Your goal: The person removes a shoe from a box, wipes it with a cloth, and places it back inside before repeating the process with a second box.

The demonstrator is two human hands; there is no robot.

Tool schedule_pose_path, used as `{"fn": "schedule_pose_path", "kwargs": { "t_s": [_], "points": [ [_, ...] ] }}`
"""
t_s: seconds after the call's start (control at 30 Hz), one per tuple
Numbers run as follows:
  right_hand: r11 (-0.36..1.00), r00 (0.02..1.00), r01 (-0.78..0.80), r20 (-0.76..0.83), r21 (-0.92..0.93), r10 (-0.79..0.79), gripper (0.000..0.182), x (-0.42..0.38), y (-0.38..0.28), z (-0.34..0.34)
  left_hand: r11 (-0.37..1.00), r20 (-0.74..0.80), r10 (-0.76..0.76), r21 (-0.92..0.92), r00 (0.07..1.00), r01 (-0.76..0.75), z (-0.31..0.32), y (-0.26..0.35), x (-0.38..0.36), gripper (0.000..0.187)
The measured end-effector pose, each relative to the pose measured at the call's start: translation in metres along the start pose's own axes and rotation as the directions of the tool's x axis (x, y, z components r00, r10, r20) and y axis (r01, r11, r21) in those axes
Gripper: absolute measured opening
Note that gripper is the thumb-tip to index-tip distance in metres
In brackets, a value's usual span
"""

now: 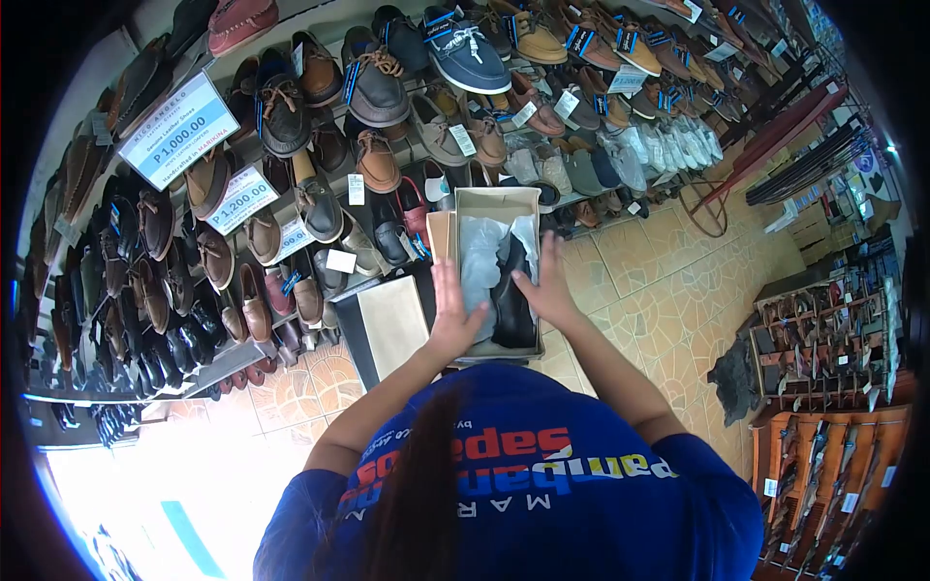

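Observation:
An open cardboard shoe box (504,198) sits in front of me at chest height. Inside it lie a black shoe (513,310) and pale grey wrapping paper (481,247). My left hand (451,312) lies flat on the paper at the box's left side, fingers straight. My right hand (545,284) rests with spread fingers over the box's right side, its thumb touching the black shoe. Neither hand closes around anything. The near end of the box is hidden behind my wrists and blue shirt.
The box lid (389,327), beige with dark sides, lies just left of the box. Slanted shelves of shoes (320,145) with price cards (179,128) fill the wall ahead. A tiled floor (668,281) opens to the right, with racks of small goods (823,349) beyond.

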State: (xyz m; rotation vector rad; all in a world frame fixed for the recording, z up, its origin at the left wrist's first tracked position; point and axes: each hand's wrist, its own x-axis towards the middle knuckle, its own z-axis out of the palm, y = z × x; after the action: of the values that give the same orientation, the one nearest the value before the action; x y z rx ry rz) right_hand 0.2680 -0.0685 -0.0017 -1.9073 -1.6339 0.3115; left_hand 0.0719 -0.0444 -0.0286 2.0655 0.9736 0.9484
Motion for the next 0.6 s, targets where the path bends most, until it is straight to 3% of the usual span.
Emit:
{"fn": "schedule_pose_path", "kwargs": {
  "t_s": [0.07,0.1,0.17,0.27,0.3,0.33,0.4,0.43,0.53,0.6],
  "points": [
    [0.971,0.999,-0.019,-0.054,-0.24,0.006,0.084,-0.011,-0.023,-0.022,0.978,-0.032,-0.16,-0.138,0.987,0.154,0.002,-0.012,-0.003,0.077],
    [0.94,0.998,0.056,0.021,-0.336,-0.052,0.081,-0.015,-0.026,-0.024,0.971,0.024,-0.215,-0.097,0.976,0.217,0.002,-0.014,-0.005,0.074],
    [0.842,0.973,0.211,0.187,-0.497,-0.133,0.077,-0.025,-0.029,-0.024,0.912,0.113,-0.238,-0.316,0.965,0.262,0.004,-0.008,-0.007,0.073],
    [0.857,0.973,0.182,0.217,-0.482,-0.084,0.071,-0.023,-0.048,-0.016,0.828,0.131,-0.253,-0.484,0.959,0.284,0.018,-0.018,-0.008,0.068],
    [0.892,0.961,0.176,0.27,-0.417,-0.063,0.07,-0.024,-0.062,-0.016,0.781,0.152,-0.294,-0.531,0.944,0.329,0.022,-0.023,-0.008,0.067],
    [0.94,0.913,0.246,0.382,-0.235,-0.143,0.069,-0.025,-0.064,-0.011,0.729,0.174,-0.334,-0.575,0.926,0.371,0.025,-0.028,-0.008,0.067],
    [0.936,0.771,0.312,0.533,0.162,-0.349,0.069,-0.024,-0.071,-0.008,0.783,0.251,-0.344,-0.455,0.905,0.424,0.023,-0.043,-0.018,0.064],
    [0.913,0.763,0.248,0.516,0.323,-0.39,0.063,-0.026,-0.074,-0.011,0.77,0.266,-0.372,-0.447,0.889,0.455,0.025,-0.049,-0.02,0.064],
    [0.841,0.951,0.114,0.187,0.529,-0.247,0.056,-0.025,-0.058,-0.019,0.64,0.277,-0.489,-0.53,0.827,0.556,0.032,-0.063,-0.021,0.061],
    [0.918,0.992,0.106,-0.11,0.383,-0.069,0.05,-0.02,-0.038,-0.028,0.643,0.226,-0.584,-0.457,0.78,0.614,0.028,-0.062,-0.019,0.052]
  ]
}}
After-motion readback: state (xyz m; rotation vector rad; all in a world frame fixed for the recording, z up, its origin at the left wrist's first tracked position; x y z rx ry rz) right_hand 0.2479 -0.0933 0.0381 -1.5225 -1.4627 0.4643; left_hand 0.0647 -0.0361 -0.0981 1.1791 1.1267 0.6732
